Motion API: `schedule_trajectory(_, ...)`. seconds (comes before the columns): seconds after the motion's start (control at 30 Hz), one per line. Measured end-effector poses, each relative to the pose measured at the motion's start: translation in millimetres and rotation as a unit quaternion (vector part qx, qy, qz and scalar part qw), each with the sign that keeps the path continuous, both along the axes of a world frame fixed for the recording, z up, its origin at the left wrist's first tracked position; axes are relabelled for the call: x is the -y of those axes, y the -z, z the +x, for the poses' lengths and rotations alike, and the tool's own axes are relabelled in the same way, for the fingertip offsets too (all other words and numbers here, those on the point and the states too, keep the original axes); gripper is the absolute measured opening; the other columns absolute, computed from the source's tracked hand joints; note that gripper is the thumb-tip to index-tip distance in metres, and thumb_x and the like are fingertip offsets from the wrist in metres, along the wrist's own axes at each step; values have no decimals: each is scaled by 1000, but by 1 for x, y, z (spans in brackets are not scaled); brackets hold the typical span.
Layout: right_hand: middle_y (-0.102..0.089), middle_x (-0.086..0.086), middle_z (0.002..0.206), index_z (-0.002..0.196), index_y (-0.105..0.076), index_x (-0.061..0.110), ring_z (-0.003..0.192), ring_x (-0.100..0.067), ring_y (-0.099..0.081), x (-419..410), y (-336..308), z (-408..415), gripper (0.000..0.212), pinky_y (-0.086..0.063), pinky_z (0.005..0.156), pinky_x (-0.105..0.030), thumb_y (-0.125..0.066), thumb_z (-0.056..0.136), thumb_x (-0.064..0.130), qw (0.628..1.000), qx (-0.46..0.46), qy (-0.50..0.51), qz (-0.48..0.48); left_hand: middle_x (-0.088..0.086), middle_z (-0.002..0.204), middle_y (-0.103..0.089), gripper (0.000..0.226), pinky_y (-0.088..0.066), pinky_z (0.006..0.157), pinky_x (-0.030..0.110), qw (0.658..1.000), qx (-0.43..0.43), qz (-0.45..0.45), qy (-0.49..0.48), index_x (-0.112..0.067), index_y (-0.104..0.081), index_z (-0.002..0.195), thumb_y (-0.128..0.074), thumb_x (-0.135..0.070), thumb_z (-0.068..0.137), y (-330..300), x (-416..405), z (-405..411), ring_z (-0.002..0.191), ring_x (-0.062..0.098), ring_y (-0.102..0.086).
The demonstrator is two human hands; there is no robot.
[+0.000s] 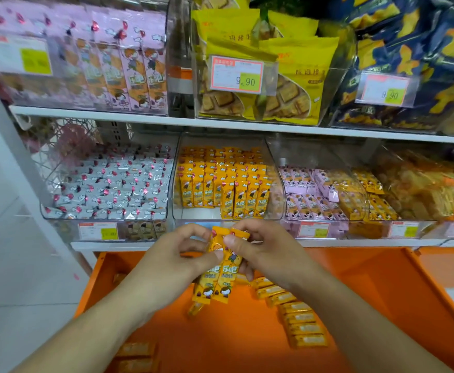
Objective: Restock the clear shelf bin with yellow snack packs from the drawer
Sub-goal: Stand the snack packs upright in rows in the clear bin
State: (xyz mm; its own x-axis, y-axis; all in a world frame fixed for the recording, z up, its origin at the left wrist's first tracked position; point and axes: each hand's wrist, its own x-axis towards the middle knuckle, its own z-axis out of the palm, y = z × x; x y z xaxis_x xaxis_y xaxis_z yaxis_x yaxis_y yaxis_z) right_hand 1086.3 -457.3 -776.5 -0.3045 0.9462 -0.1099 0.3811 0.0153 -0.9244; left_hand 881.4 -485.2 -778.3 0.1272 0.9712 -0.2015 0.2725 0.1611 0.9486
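Two yellow snack packs stand upright side by side above the open orange drawer, just below the clear shelf bin. The left hand and the right hand both pinch their tops, fingers curled round them. More packs lie in the drawer.

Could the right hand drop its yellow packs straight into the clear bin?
Probably yes: the right hand holds the yellow packs just below the clear bin, whose top is open, with bare floor at its front left.
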Motion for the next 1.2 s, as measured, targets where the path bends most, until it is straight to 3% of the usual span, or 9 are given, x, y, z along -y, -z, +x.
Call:
schedule_trajectory(0.1, -73, -11, 82, 110, -69, 23, 65, -23, -67, -6, -8, 1, 22, -55, 66, -37, -81, 91, 25, 999, -3, -46, 4, -5, 96, -69, 21, -54, 73, 24, 998, 2, 60, -20, -35, -70, 101, -83, -30, 85, -1, -10, -3, 92, 13, -72)
schedule_trajectory(0.17, -73, -1, 79, 109, -68, 22, 69, -23, -70, -15, -16, 1, 23, -57, 69, -35, -80, 91, 17, 999, -2, -43, 31, 3, 97, -61, 30, -55, 69, 21, 997, 14, 81, -15, -37, -69, 112, -82, -25, 87, -7, -19, -5, 93, 21, -70)
schedule_trajectory(0.27, -75, 1, 89, 110, -66, 24, 77, -17, -74, -39, -27, -3, 24, -63, 75, -39, -79, 92, 16, 996, 1, 2, 90, 9, 98, -60, 33, -57, 76, 41, 992, 9, 125, -23, -36, -68, 113, -82, -21, 87, -19, -42, -8, 92, 31, -67)
schedule_trajectory(0.37, -70, 6, 97, 112, -62, 36, 80, -15, -72, -76, -27, -8, 33, -63, 74, -39, -82, 89, 23, 984, 45, 53, 161, -4, 89, -70, 29, -59, 82, 40, 978, -62, 196, -47, -32, -68, 102, -86, -20, 83, -29, -76, -14, 85, 17, -69)
schedule_trajectory(0.5, -70, 10, 99, 106, -64, 34, 82, -10, -68, -127, -18, -17, 31, -61, 74, -34, -84, 85, 22, 974, 95, 63, 197, -16, 87, -70, 31, -57, 79, 33, 946, -208, 245, -49, -36, -67, 95, -88, -22, 77, -34, -122, -23, 84, 3, -66)
schedule_trajectory(0.6, -70, 15, 97, 108, -66, 33, 85, -1, -64, -153, -6, -24, 29, -51, 69, -17, -83, 86, 23, 968, 143, 44, 201, -17, 88, -68, 32, -54, 71, 28, 924, -304, 230, -29, -36, -64, 94, -89, -28, 75, -31, -147, -25, 81, 3, -64)
schedule_trajectory(0.77, -67, 14, 106, 111, -67, 38, 101, -9, -62, -183, 20, -27, 34, -56, 88, -35, -85, 84, 30, 944, 235, 31, 228, -10, 83, -66, 27, -48, 58, 25, 897, -389, 209, 1, -32, -64, 94, -86, -23, 80, -17, -174, -15, 68, 8, -62)
schedule_trajectory(0.97, -59, 7, 110, 111, -63, 43, 108, -16, -55, -191, 31, -18, 36, -50, 92, -36, -83, 82, 40, 923, 295, 15, 246, 1, 90, -66, 28, -36, 46, 24, 908, -381, 172, -38, -29, -62, 97, -80, -14, 82, 3, -189, 11, 69, 16, -60)
schedule_trajectory(1.2, -61, 14, 107, 111, -66, 34, 106, -15, -47, -189, 39, -16, 34, -50, 92, -44, -84, 82, 36, 908, 307, 11, 286, 1, 87, -67, 32, -47, 60, 28, 910, -377, 157, -64, -31, -59, 89, -84, -13, 80, 17, -193, 21, 78, 23, -65)
